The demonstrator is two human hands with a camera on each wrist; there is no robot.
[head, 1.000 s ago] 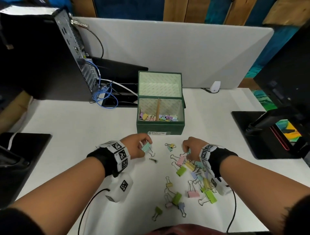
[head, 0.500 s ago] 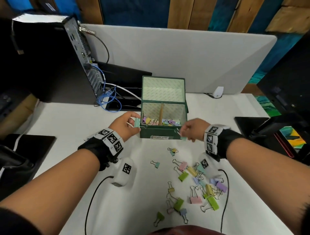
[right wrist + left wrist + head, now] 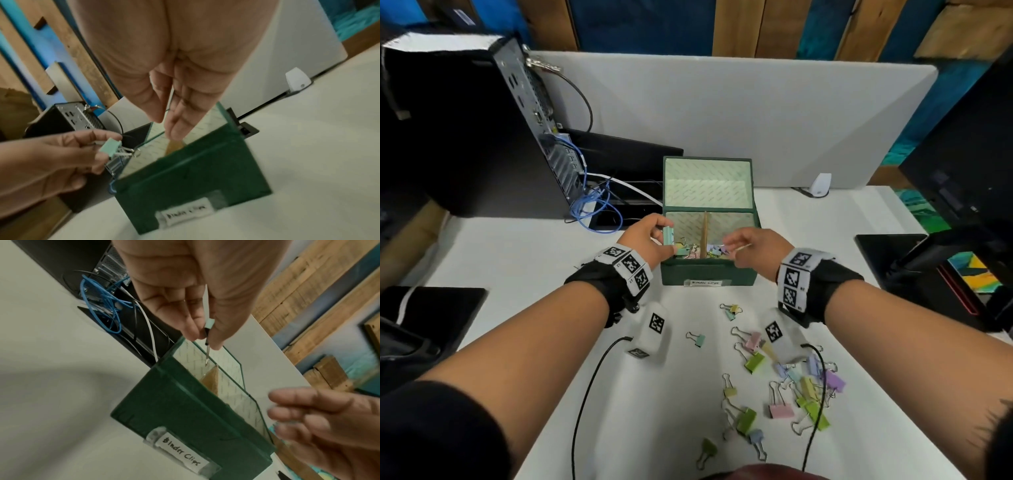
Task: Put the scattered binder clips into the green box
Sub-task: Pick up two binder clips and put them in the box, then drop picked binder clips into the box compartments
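The green box labelled "Binder Clips" stands open on the white table, with a cardboard divider and several pastel clips inside. My left hand pinches a mint binder clip over the box's left rim; the left wrist view shows its wire handle hanging into the left compartment. My right hand hovers over the right compartment, thumb against straight fingers, pinching what looks like a thin clip wire; the clip's body is hidden. Several scattered clips lie near me.
A computer tower with blue cables stands at the back left, close to the box. A white partition closes the back. A black mat lies to the right, a dark pad to the left.
Both hands lifted from the clip pile and moved forward to the box, each carrying a clip. They now hang over its open compartments.
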